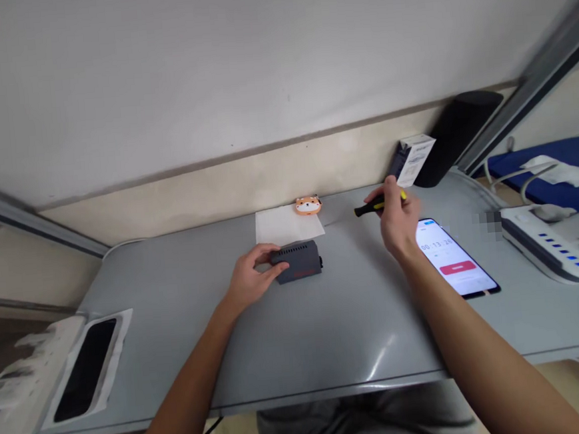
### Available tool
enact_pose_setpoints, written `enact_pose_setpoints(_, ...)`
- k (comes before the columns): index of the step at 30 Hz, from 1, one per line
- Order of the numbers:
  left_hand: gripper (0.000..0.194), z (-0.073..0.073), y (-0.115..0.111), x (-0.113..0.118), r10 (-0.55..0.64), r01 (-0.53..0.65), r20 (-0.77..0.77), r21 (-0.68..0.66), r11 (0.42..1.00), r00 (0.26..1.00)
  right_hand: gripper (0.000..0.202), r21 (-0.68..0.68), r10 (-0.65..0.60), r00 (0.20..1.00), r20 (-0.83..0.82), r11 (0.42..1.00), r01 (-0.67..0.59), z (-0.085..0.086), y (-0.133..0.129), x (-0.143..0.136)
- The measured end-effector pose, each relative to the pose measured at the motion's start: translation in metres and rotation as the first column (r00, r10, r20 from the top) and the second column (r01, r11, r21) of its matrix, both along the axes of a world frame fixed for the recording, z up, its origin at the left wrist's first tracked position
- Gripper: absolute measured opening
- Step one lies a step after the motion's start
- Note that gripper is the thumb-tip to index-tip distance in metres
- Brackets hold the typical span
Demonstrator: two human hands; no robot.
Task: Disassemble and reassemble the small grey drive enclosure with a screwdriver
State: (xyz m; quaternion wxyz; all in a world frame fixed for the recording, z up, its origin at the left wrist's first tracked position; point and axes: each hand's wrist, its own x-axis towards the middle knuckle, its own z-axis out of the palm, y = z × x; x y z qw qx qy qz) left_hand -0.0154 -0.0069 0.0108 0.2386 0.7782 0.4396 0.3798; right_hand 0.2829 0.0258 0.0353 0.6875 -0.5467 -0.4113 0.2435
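Observation:
My left hand (pixel 254 273) grips the left end of a dark grey box-shaped device (pixel 299 262), thumb in front and fingers behind. The device has a row of vent slots along its top edge, faint red lettering and a small black part sticking out on the right. Up and to the right, my right hand (pixel 397 218) is closed around a black-and-yellow screwdriver (pixel 367 207). Its black end points left, and the fingers cover part of it. The two hands are well apart, and the screwdriver does not touch the device.
Behind the device lie a white paper sheet (pixel 283 225) and an orange animal-faced case (pixel 309 205). A lit phone (pixel 456 257) rests beside my right forearm. Farther right are a small carton (pixel 412 157), black cylinder (pixel 458 137) and power strip (pixel 557 243). A dark phone (pixel 86 370) lies left.

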Motion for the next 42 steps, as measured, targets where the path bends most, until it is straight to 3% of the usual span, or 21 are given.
enact_pose_setpoints(3, 0.032, -0.003, 0.001, 0.003, 0.035, -0.035, -0.007, -0.071, 0.997, 0.999, 0.061, 0.066, 0.046, 0.995, 0.091, 0.996, -0.052, 0.014, -0.021, -0.001)
enact_pose_setpoints(5, 0.031, -0.005, 0.001, 0.006, 0.054, -0.058, -0.055, -0.074, 0.996, 0.997, 0.061, 0.089, 0.19, 0.966, 0.174, 0.974, -0.207, 0.018, -0.036, -0.01)
enact_pose_setpoints(7, 0.031, -0.007, 0.001, 0.008, 0.065, -0.07, -0.082, -0.063, 0.996, 0.995, 0.06, 0.076, 0.345, 0.873, 0.345, 0.917, -0.392, 0.019, -0.046, -0.022)
enact_pose_setpoints(9, 0.029, -0.01, 0.002, 0.011, 0.067, -0.071, -0.089, -0.036, 0.997, 0.994, 0.059, 0.064, 0.383, 0.78, 0.496, 0.879, -0.472, 0.017, -0.05, -0.034)
enact_pose_setpoints(12, 0.024, -0.014, 0.004, 0.015, 0.071, -0.067, -0.109, 0.039, 0.997, 0.991, 0.055, 0.072, 0.36, 0.73, 0.581, 0.87, -0.487, 0.012, -0.049, -0.045)
enact_pose_setpoints(19, 0.02, -0.013, 0.004, 0.018, 0.054, -0.021, -0.163, 0.197, 0.98, 0.985, 0.051, 0.127, 0.317, 0.75, 0.581, 0.875, -0.468, 0.006, -0.048, -0.043)
enact_pose_setpoints(25, 0.019, -0.009, 0.0, 0.017, 0.094, -0.027, -0.155, 0.385, 0.922, 0.983, 0.051, 0.187, 0.282, 0.793, 0.54, 0.878, -0.44, 0.006, -0.05, -0.041)
enact_pose_setpoints(29, 0.019, -0.005, -0.003, 0.017, 0.089, -0.006, -0.186, 0.406, 0.914, 0.979, 0.052, 0.159, 0.331, 0.804, 0.495, 0.874, -0.458, 0.005, -0.052, -0.046)
enact_pose_setpoints(33, 0.017, -0.004, -0.006, 0.019, 0.052, 0.041, -0.215, 0.406, 0.913, 0.975, 0.046, 0.179, 0.405, 0.747, 0.527, 0.806, -0.564, -0.002, -0.056, -0.062)
enact_pose_setpoints(36, 0.016, -0.004, -0.007, 0.018, 0.043, 0.053, -0.227, 0.4, 0.915, 0.973, 0.04, 0.219, 0.385, 0.7, 0.601, 0.763, -0.608, -0.006, -0.059, -0.072)
enact_pose_setpoints(39, 0.016, -0.003, -0.006, 0.017, 0.04, 0.056, -0.225, 0.405, 0.913, 0.974, 0.04, 0.241, 0.355, 0.706, 0.613, 0.767, -0.595, -0.003, -0.059, -0.072)
enact_pose_setpoints(42, 0.017, -0.001, -0.005, 0.017, 0.017, 0.082, -0.217, 0.44, 0.894, 0.976, 0.044, 0.225, 0.34, 0.739, 0.581, 0.806, -0.547, 0.005, -0.057, -0.062)
